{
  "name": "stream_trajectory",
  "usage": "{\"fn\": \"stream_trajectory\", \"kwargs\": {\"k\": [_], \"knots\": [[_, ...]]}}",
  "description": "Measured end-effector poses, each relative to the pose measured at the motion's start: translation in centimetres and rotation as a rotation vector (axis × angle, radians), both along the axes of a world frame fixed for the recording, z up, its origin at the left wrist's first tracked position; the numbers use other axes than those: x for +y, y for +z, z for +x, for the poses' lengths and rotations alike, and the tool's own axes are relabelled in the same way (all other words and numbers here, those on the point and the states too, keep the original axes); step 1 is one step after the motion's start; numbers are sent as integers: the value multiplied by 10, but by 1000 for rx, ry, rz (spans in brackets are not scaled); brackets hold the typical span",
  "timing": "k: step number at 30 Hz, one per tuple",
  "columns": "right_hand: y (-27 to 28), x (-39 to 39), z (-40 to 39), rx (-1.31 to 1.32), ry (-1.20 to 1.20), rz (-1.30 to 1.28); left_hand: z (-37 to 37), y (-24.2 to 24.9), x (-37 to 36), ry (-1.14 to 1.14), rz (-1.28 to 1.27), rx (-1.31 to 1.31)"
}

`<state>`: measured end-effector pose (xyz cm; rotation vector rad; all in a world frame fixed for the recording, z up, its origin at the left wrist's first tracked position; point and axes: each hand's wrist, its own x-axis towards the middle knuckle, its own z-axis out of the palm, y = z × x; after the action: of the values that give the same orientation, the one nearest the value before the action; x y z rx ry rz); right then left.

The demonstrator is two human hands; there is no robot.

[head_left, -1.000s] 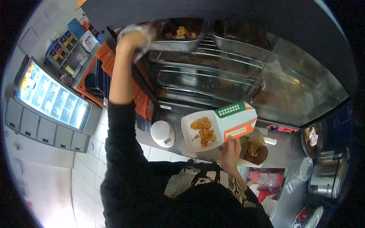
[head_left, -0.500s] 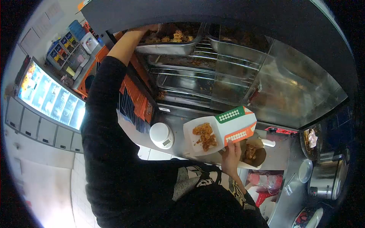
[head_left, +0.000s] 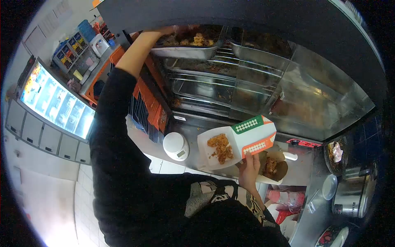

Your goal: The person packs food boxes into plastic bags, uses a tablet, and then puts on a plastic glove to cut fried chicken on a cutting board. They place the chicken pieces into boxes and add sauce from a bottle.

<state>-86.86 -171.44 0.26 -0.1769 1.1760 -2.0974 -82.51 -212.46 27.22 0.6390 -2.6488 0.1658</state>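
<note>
My right hand [head_left: 249, 171] grips an open takeaway box [head_left: 203, 144] by its lid side, thumb on the orange and green printed flap. Pieces of fried chicken [head_left: 220, 147] lie in the box. My left hand [head_left: 175, 29] reaches into the upper tray [head_left: 187, 52] of the display warmer, where more fried chicken [head_left: 199, 40] sits. Shadow and the warmer's top edge obscure its fingers, so I cannot make out what they hold. Just right of my right hand, a brown-lined container [head_left: 279, 169] holds more chicken pieces.
A white kitchen scale [head_left: 175, 146] stands on the metal counter left of the box. Orange folded packaging [head_left: 154, 113] hangs in a wire rack beside the warmer. The warmer's glass panel [head_left: 317, 94] slants across the right. A steel pot [head_left: 352, 193] occupies the far right.
The view has shifted slightly, moving the warmer and my left arm a little rightward in the picture. My right hand keeps the box almost in place; my left hand stays at the upper tray.
</note>
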Motion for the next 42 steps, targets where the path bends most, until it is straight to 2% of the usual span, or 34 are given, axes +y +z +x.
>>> {"fn": "stream_trajectory", "kwargs": {"k": [2,5,7,8,10,11,12,14,15,17,20,21,22,23,24,25,26,27,30,32,33,38,42], "knots": [[0,0,2,-8,-15,-12,19,1,12,-145,-2,90],[-1,0,4,-11,-40,11,46,-18,38,-209,-63,145],[-2,-2,7,-17,-54,18,65,-43,63,64,-295,524],[-3,-1,6,-4,-57,18,65,-56,71,-31,-442,755],[-3,-1,8,-1,-90,13,67,-74,122,68,-373,949],[-3,0,7,-17,-72,4,65,-93,127,-101,-433,1086],[-3,0,7,-32,-51,-8,63,-118,143,-145,-356,1153],[-7,-1,8,-43,-82,-3,69,-133,202,-349,-167,785],[-8,-2,8,-46,-84,-19,77,-153,216,-315,-93,509],[-6,0,8,-52,-83,-28,76,-180,226,-433,38,209],[-6,1,6,-33,-59,-8,82,-169,220,-440,180,153],[-11,1,6,-24,-62,-21,88,-156,205,-399,20,109],[-14,2,6,-15,-62,-35,89,-131,191,-416,-5,186],[-13,3,6,-19,-60,-34,90,-104,189,-329,-114,282],[-11,4,6,-34,-59,-23,89,-92,169,-342,-238,412],[-11,5,6,-47,-56,-14,87,-73,164,-190,-278,436],[-14,6,5,-42,-48,-22,81,-62,149,-94,-450,455],[-20,8,4,-37,-44,-30,73,-49,132,-123,-519,444],[-16,10,4,-59,-38,8,67,-57,61,-142,-668,325],[-13,8,5,-71,-10,-65,43,-12,37,248,-299,-492],[-14,9,5,-67,-7,-73,32,-2,24,341,-201,-617],[-11,7,4,-92,-52,62,-1,7,-36,359,-132,-399],[-19,7,5,-90,-84,7,-12,8,-55,365,-78,-361]]}}
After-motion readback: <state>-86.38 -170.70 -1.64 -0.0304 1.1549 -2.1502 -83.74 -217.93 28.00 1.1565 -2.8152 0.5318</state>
